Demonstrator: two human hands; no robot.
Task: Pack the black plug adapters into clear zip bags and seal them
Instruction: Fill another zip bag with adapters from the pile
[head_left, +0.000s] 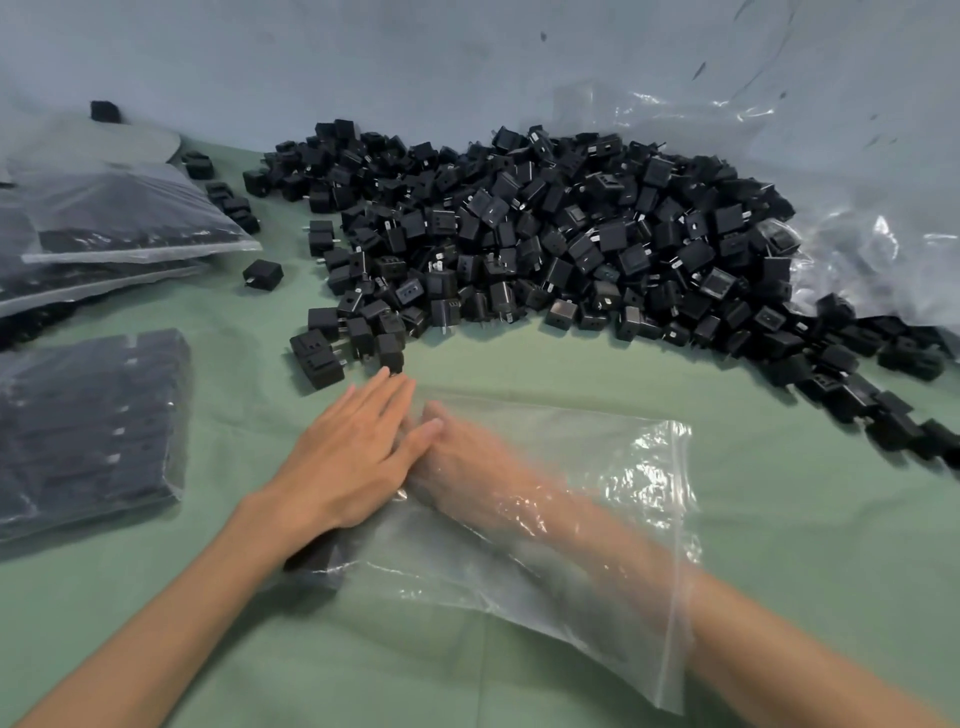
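Both hands flat, empty: right hand (462, 457) inside clear zip bag (597, 467), left hand (353, 457) on its closed end. Bag's long axis follows right forearm. Loose black plug adapters (545, 234) just beyond left fingertips (387, 375).

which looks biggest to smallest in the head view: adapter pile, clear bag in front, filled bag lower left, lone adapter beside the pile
1. adapter pile
2. clear bag, though it lies nearest the camera
3. filled bag, cut off by the frame edge
4. lone adapter
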